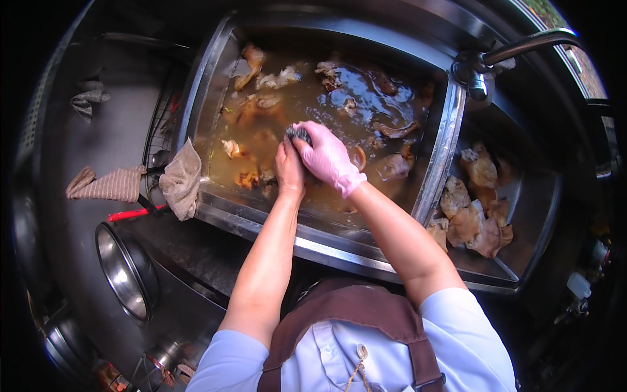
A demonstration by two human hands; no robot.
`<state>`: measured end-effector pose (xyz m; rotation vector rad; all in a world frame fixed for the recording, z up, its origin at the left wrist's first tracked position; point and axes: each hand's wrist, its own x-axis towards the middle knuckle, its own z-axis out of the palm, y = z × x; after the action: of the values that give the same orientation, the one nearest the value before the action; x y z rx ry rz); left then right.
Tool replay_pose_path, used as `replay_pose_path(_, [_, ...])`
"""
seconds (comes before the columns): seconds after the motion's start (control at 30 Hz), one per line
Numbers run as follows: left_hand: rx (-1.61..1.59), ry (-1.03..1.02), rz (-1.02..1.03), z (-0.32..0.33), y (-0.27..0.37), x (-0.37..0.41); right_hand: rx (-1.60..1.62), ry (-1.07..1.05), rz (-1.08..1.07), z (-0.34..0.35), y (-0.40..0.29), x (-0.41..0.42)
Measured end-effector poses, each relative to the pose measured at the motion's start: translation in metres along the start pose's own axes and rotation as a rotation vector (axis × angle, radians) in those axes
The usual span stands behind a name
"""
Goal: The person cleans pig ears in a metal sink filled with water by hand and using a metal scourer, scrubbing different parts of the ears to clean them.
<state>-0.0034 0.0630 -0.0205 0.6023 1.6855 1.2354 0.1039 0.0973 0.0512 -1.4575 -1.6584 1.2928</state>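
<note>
My right hand (330, 154) wears a pink glove and is closed around a dark scouring pad (300, 134), which looks like steel wool. Pressed against it from the left is my bare left hand (289, 166), its fingers partly hidden. Whether a piece of meat lies between the two hands cannot be seen. Both are over the left basin of a stainless steel sink (338, 240), just above brownish water (313, 90). Pieces of meat or skin float or lie around them, among them a pale one (394, 166) and a curved one (396, 130).
The right basin holds several pale meat pieces (470, 220). A faucet (477, 78) rises at the back right. Cloths (181, 179) drape by the sink's left rim, near a red handle (128, 214). A steel bowl (125, 272) stands at lower left.
</note>
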Motion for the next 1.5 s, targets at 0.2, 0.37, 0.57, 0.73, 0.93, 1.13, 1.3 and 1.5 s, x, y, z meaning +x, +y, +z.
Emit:
replay_pose_path(0.2, [-0.1,-0.06,-0.183,-0.001,-0.006,-0.008,-0.227,-0.255,-0.003,-0.025,0.012,-0.058])
replay_pose_path(0.37, [-0.176,-0.11,-0.161,-0.003,-0.005,-0.008,0.014,-0.071,0.012,-0.024,0.016,-0.046])
replay_pose_path(0.57, [-0.32,-0.17,-0.271,-0.002,0.004,-0.017,-0.195,-0.249,-0.026,-0.017,0.002,-0.028])
replay_pose_path(0.73, [-0.044,-0.149,-0.283,0.002,0.002,-0.018,-0.296,-0.318,0.004,-0.043,0.02,-0.063])
replay_pose_path(0.93, [0.043,-0.096,-0.172,0.006,-0.006,-0.017,-0.234,-0.04,-0.067,-0.011,0.014,-0.01])
replay_pose_path(1.13, [-0.105,-0.091,-0.253,0.004,-0.009,-0.017,-0.29,-0.422,0.147,-0.04,0.002,-0.04])
replay_pose_path(1.3, [0.142,-0.063,-0.19,0.004,-0.016,-0.011,-0.354,-0.443,0.155,-0.062,0.015,-0.047])
replay_pose_path(1.5, [-0.204,0.019,-0.215,0.01,-0.001,-0.01,-0.292,-0.25,0.101,-0.023,0.019,-0.043])
